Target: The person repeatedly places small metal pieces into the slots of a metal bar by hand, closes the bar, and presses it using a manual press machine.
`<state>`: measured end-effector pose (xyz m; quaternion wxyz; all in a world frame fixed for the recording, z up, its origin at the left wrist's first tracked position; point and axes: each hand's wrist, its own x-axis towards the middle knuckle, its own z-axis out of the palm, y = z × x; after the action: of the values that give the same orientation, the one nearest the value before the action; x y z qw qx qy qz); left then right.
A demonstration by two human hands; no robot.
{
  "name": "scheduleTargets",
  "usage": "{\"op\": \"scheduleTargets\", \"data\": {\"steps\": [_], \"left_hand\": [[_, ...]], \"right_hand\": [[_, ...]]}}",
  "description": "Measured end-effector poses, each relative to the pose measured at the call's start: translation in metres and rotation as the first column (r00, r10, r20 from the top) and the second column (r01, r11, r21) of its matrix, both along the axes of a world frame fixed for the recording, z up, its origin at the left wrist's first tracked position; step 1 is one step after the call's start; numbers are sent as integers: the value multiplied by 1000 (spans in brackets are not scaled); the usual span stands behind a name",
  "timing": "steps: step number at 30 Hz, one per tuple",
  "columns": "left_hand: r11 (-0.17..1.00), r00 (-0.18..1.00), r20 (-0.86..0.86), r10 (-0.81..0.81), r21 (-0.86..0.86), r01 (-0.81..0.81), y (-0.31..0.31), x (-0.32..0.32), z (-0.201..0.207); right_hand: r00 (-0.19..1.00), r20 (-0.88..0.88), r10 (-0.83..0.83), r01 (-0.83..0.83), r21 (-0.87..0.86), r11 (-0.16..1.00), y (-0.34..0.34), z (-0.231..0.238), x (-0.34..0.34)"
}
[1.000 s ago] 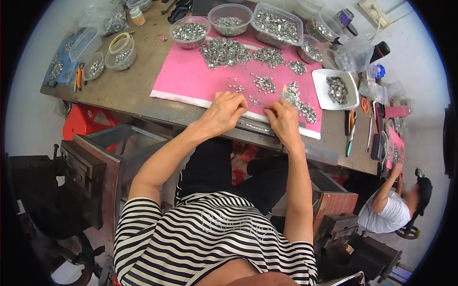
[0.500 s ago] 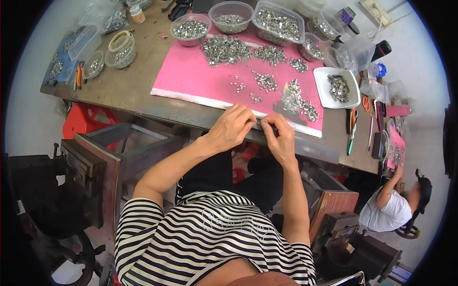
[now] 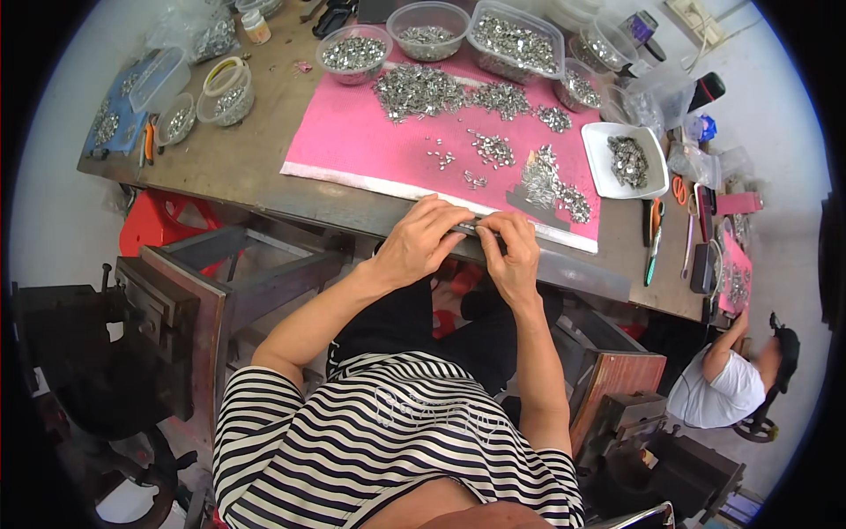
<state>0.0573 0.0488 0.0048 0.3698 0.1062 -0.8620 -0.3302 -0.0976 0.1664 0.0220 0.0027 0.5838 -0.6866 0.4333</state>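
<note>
I had my 2 hands close together at the near edge of the worktop (image 3: 220,163). My left grip (image 3: 423,240) was curled, thumb and fingers drawn in to pinch a slim silvery strip (image 3: 466,226). My right grip (image 3: 513,251) pinched the same strip from the other side, its thumb and forefinger near the left fingertips. The strip sat between my 2 grips, mostly covered by fingers, so I could not tell its full length.

Just beyond my grips lay the white-edged border of a pink cloth (image 3: 344,141). On that cloth, a little past my fingers, was a small cluster of metal bits (image 3: 475,180), with a larger scatter (image 3: 492,150) behind it. Beyond my right grip and to its right, a silvery pile (image 3: 541,176) lay partly on a dark grey sheet (image 3: 534,204). Farther to the right of that grip stood a white tray (image 3: 597,159) of metal pieces, and past it orange-handled scissors (image 3: 679,190).

Well beyond my left grip was a broad heap (image 3: 419,93), with 4 clear tubs (image 3: 355,78) lined up behind the piles. Far to that grip's left lay orange-handled pliers (image 3: 149,141). Well to my right grip's right, a co-worker (image 3: 721,388) in a white top reached toward another pink cloth (image 3: 737,260).
</note>
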Motion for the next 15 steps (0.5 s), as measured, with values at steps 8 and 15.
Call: {"op": "scheduleTargets", "data": {"steps": [8,15], "left_hand": [[999,998,-52,29,20,-28,2,-2,-8],[996,998,-42,37,83,-33,-1,-2,-4]], "right_hand": [[983,-180,-36,26,-60,998,-1,-6,2],[934,-354,51,-66,-31,997,4,11,-1]]}}
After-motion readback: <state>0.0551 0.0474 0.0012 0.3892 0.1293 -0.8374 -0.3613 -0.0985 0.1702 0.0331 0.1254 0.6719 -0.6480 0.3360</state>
